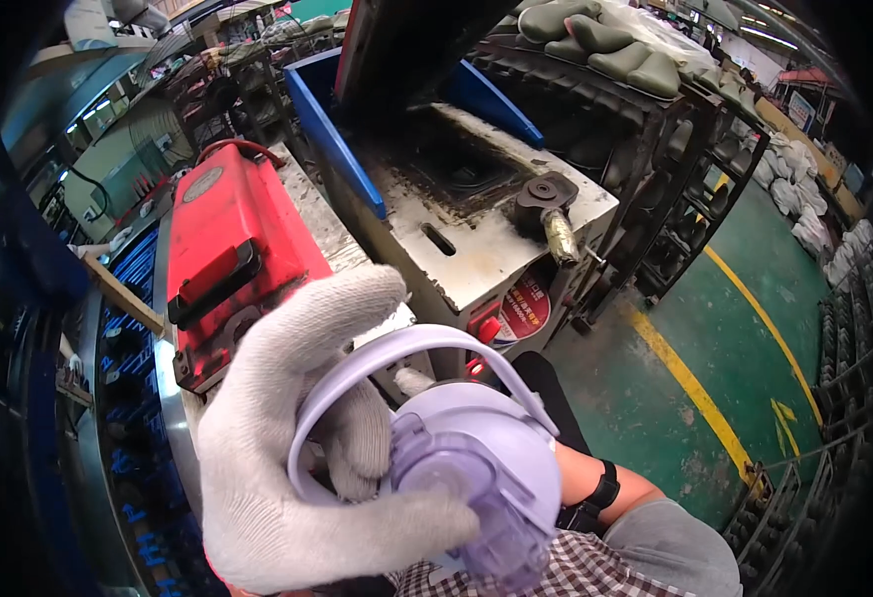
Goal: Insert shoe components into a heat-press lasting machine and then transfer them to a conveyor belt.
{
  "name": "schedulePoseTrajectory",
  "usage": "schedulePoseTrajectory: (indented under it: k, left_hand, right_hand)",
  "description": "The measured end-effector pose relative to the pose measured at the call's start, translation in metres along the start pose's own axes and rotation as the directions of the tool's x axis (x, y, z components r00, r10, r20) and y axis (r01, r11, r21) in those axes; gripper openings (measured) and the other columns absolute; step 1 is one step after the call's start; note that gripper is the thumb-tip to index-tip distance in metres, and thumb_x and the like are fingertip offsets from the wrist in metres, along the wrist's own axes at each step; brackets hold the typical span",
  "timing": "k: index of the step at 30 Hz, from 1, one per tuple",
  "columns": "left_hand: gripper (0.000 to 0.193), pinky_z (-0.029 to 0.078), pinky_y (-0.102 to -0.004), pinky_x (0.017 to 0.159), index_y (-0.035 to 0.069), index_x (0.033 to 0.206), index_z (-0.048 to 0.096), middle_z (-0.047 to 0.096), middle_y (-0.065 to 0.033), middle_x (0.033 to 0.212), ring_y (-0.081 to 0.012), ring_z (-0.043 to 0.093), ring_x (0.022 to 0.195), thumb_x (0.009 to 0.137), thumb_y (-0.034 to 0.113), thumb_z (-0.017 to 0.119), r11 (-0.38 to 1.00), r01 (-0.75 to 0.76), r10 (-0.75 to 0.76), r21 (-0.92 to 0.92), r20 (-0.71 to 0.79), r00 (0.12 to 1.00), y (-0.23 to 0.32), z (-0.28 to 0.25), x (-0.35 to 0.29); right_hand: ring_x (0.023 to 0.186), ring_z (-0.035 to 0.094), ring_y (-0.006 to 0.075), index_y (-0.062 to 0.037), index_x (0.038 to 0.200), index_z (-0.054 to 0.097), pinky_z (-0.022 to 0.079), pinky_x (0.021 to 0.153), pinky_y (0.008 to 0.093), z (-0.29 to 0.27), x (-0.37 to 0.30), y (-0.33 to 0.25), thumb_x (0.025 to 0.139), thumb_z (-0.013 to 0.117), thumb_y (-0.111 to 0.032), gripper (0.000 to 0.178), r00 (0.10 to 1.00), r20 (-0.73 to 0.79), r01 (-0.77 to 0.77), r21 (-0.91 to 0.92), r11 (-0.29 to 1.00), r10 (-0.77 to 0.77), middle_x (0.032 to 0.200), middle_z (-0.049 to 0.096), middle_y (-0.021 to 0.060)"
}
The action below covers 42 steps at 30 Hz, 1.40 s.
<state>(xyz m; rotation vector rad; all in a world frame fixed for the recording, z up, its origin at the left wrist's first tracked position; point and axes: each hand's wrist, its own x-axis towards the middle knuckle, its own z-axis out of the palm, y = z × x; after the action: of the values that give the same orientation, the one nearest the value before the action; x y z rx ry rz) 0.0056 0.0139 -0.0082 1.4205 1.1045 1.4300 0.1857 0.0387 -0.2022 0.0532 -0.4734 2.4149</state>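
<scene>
Close in front of me is a pale purple drinking bottle (501, 423), its lid toward me with a hooped carry handle and a clear purple spout cover. My left hand (257, 488), in a white knit glove, curls its fingers through and behind the handle hoop. The left thumb presses on the spout cover. My right forearm, with a black strap at the arm, runs behind the bottle. Of my right hand (413, 381) only a white gloved fingertip shows past the lid's far edge, against the bottle; the other fingers are hidden. The bottle's body is mostly out of sight.
Ahead stands a worn cream machine (456, 274) with blue side plates (337, 139) and a black knob (546, 191). A red machine cover (242, 229) is to its left. Racks of dark shoe forms (645, 70) rise behind. Yellow lines (690, 388) cross the green floor at right.
</scene>
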Motion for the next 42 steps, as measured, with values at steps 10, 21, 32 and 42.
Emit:
schedulePoseTrajectory:
  k: [10,21,32,42]
  left_hand:
    - [0.101,0.048,-0.0269,0.081,0.006,0.132,0.07,0.061,0.0044,0.095,-0.0092,0.056,0.083,0.035,0.013,0.098,0.896,-0.052,-0.08,0.441,0.277,0.958,-0.001,-0.005,0.01]
    - [0.115,0.049,-0.0283,0.088,0.004,0.139,0.066,0.059,-0.0003,0.114,-0.0141,0.057,0.095,0.03,0.021,0.099,0.911,-0.028,-0.119,0.411,0.328,0.937,-0.012,-0.015,0.007]
    - [0.11,0.053,-0.03,0.09,0.007,0.148,0.059,0.057,-0.0041,0.12,-0.0169,0.062,0.103,0.049,0.026,0.103,0.787,-0.157,-0.123,0.597,0.4,0.908,-0.027,-0.027,0.008]
    - [0.081,0.057,-0.0444,0.08,0.014,0.142,0.058,0.063,-0.0165,0.106,-0.0365,0.069,0.093,0.07,0.035,0.09,0.537,-0.365,-0.02,0.761,0.444,0.896,-0.054,-0.019,-0.009]
  right_hand:
    - [0.157,0.035,0.0375,-0.0114,0.169,0.026,0.028,0.131,0.0551,-0.015,-0.015,0.01,0.074,0.086,-0.062,0.123,0.982,-0.157,0.117,0.036,0.993,-0.11,0.172,0.033,0.0195]
    - [0.154,0.039,0.0388,-0.0077,0.167,0.03,0.025,0.131,0.0594,-0.029,-0.02,0.024,0.082,0.08,-0.054,0.109,0.974,-0.213,0.112,0.168,0.979,-0.075,0.169,0.037,0.0213]
    - [0.148,0.049,0.037,-0.0072,0.163,0.037,0.039,0.125,0.0574,-0.025,-0.018,0.031,0.094,0.066,-0.064,0.094,0.922,-0.357,0.152,-0.026,0.988,-0.151,0.162,0.048,0.0194]
    - [0.146,0.048,0.042,-0.0115,0.163,0.039,0.04,0.119,0.0652,-0.03,-0.024,0.045,0.094,0.062,-0.059,0.086,0.919,-0.362,-0.039,-0.484,0.874,-0.159,0.162,0.046,0.0205]
